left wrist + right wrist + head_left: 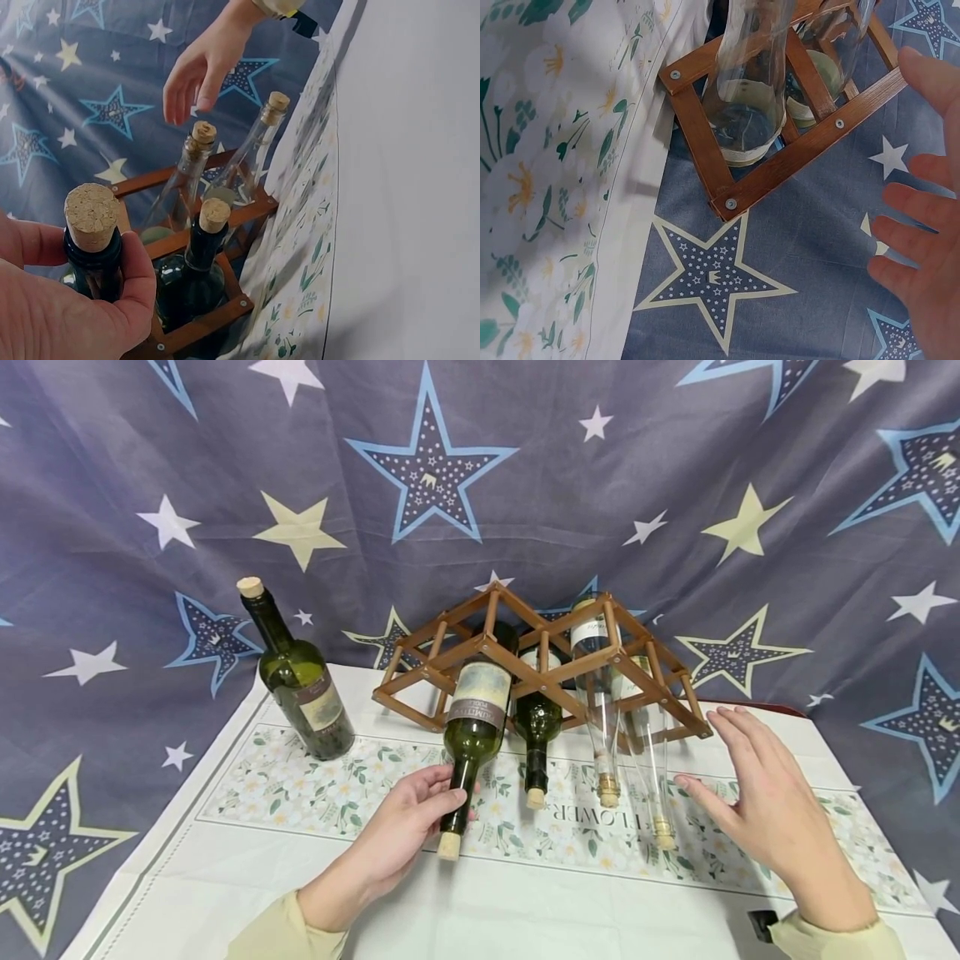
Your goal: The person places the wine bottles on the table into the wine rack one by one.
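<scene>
My left hand (408, 814) grips the neck of a dark green wine bottle (478, 710), which lies in a wooden lattice rack (547, 677) with its neck toward me. Its cork (91, 214) shows between thumb and fingers in the left wrist view. Beside it in the rack lie a second green bottle (538, 718) and two clear bottles (600, 702) (251, 154), all corked. My right hand (772, 793), fingers spread and holding nothing, is beside the rack's right end. In the right wrist view the right thumb (930, 79) overlaps a rack slat.
Another corked green bottle (306, 697) stands upright on the table's left side. A floral runner (300, 785) lies across the white tablecloth (525, 910). Behind the rack hangs a star-patterned curtain (525, 527). A small black object (762, 925) is by the right sleeve.
</scene>
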Available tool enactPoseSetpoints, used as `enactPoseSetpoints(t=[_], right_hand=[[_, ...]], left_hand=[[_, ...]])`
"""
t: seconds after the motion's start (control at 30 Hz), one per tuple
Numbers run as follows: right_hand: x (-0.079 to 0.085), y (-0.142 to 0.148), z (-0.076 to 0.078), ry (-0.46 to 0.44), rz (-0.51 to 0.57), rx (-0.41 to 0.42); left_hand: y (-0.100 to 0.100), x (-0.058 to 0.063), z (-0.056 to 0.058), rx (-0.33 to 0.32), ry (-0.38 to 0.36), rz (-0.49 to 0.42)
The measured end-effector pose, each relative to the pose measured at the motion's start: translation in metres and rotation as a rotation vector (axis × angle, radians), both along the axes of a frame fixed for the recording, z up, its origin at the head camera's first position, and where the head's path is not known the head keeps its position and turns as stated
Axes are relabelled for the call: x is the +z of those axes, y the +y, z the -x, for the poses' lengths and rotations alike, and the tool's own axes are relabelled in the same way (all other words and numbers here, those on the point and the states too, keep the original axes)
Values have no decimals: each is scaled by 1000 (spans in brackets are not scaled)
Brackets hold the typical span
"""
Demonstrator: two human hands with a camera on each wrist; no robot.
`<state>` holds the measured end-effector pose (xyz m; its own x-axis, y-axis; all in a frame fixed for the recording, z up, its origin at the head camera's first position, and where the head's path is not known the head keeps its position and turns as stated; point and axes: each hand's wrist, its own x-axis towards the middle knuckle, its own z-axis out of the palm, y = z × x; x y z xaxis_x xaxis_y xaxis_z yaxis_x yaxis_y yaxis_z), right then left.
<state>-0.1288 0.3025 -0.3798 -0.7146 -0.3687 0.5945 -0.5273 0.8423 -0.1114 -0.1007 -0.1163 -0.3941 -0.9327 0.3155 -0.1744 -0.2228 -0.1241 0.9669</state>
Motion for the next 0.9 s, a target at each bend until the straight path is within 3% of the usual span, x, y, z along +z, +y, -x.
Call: enactPoseSetpoints(t=[0.9], right_hand=[[-2,-1,0,45,15,17]], left_hand=[[6,4,19,14,-12,-20]])
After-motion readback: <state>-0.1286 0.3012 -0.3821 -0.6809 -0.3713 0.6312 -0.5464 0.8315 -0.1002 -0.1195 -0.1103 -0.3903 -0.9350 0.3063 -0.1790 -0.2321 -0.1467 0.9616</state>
